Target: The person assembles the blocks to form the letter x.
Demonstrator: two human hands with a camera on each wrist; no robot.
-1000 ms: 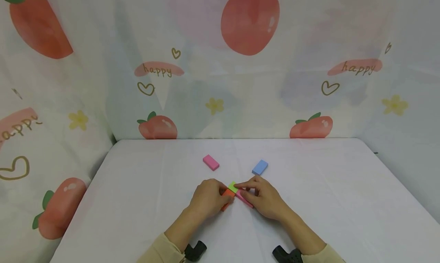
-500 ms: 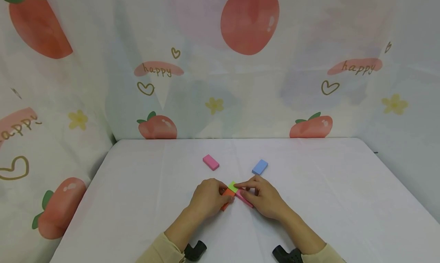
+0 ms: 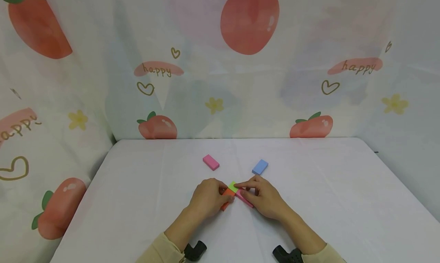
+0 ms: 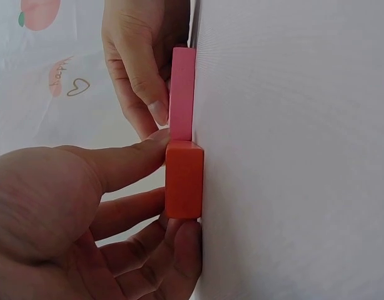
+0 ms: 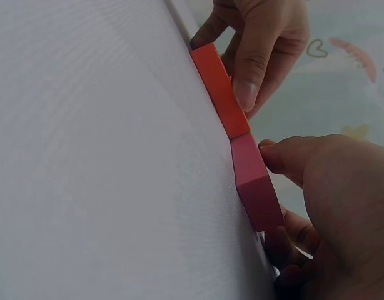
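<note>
My left hand [image 3: 207, 198] holds an orange block [image 4: 184, 181] on the white table, its thumb on the top and its fingers around the outer side. My right hand [image 3: 267, 200] holds a pink block [image 5: 257, 181], with the thumb on it and the index finger reaching to a lime-green block [image 3: 232, 186]. In the head view the orange and pink blocks slant apart toward the person, and their far ends meet by the green one. Fingers hide part of all three. Both wrist views show the orange and pink blocks touching at their ends.
Farther back on the white table [image 3: 165, 179] lie a second pink block [image 3: 211, 162] at left and a blue block [image 3: 260, 166] just beyond the right hand. Black devices [image 3: 196, 251] are at both wrists. A fruit-printed cloth [image 3: 251, 94] stands behind the table.
</note>
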